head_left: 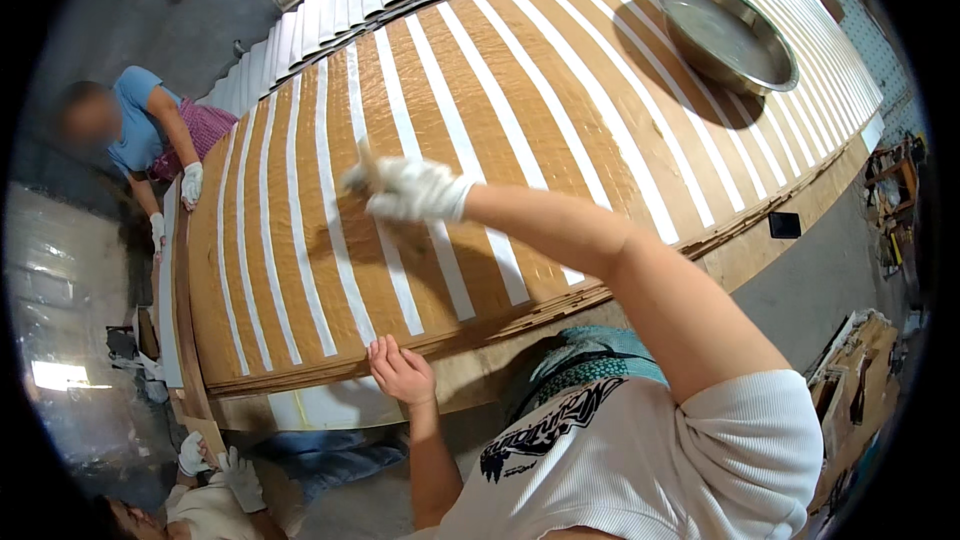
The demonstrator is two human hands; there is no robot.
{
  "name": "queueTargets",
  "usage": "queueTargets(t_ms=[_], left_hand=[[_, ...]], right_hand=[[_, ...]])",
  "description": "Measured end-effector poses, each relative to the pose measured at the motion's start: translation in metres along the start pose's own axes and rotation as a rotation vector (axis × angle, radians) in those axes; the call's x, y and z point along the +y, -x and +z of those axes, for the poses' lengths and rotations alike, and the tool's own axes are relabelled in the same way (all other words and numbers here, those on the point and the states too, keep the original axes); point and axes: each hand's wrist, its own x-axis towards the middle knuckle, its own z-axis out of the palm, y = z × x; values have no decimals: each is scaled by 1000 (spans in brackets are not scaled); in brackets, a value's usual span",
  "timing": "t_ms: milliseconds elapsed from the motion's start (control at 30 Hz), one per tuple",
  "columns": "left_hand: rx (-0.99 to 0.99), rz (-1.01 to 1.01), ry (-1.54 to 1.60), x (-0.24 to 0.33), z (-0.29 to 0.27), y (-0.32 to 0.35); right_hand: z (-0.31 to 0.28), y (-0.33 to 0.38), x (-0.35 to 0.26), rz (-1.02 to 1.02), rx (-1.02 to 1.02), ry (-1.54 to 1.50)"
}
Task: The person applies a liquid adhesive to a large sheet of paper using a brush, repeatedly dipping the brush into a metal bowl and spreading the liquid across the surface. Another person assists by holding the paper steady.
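A wide stack of thin brown boards (520, 155) with white strips across it lies in front of me. Its brown top glistens as if wet on the left and middle. My right hand (415, 190), in a white glove, is closed around the tan handle of a brush (369, 165) over the left part of the boards; its lower end is blurred by motion. My bare left hand (402, 372) rests on the near edge of the stack, fingers stretched out, holding nothing.
A metal basin (785, 75) of cloudy liquid sits on the boards at far right. A dark flat device (785, 226) lies near the right edge. Two co-workers with gloved hands (192, 185) are at the left end. White corrugated sheets (335, 8) line the far side.
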Motion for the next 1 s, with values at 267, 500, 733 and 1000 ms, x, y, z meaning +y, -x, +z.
queueTargets(t_ms=[267, 500, 733, 1000], left_hand=[[-17, -55, 47, 14, -2, -8], [-120, -121, 13, 25, -3, -6], [-309, -107, -37, 46, -23, -19], [-420, -244, 43, 58, -31, -19]], right_hand=[[-212, 107, 84, 489, 631, -74], [-263, 94, 83, 667, 735, -32], [-137, 90, 18, 159, 253, 153], [-222, 247, 74, 254, 583, 131]])
